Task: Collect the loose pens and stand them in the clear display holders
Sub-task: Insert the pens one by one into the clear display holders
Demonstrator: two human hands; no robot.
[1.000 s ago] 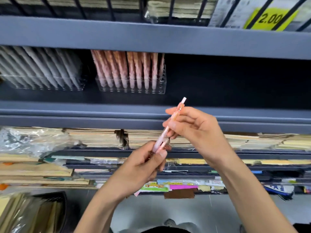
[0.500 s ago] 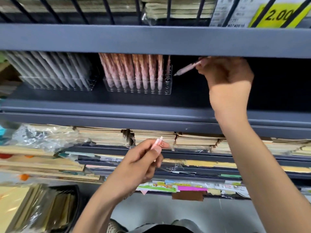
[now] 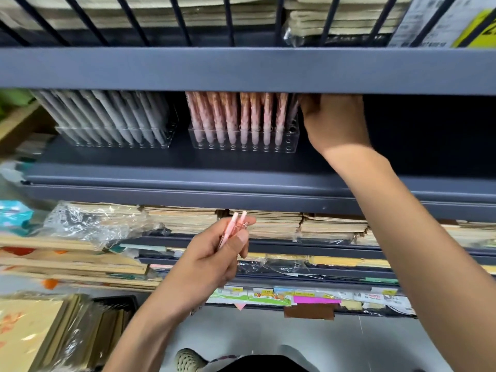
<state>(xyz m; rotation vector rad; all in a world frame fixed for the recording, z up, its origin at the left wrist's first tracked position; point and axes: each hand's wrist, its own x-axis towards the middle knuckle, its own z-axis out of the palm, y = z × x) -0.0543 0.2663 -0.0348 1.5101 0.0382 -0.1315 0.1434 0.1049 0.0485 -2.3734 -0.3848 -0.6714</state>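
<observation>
On the far left of the shelf (image 3: 102, 167), a clear holder of grey pens (image 3: 112, 122) stands full, the pens leaning back. Lower down, out in front of the shelf, the left hand (image 3: 212, 261) has its fingers (image 3: 241, 238) curled round two loose pink pens (image 3: 233, 226), which point up and tilt a little to the right. Almost straight above them sits the pink holder (image 3: 243, 142), with pens upright in its rows and holes that seem free at its right end. The right hand (image 3: 335, 124) is just beside that end, tucked under the upper shelf edge (image 3: 241, 68). Its fingers are hidden there, so I cannot tell whether they grip a pen. The free holes lie to the left of this hand, which is the nearer one. Headroom looks tight, so I judge a pen must go in nearly upright beneath the edge. There is room to the right for drawing the arm back.
</observation>
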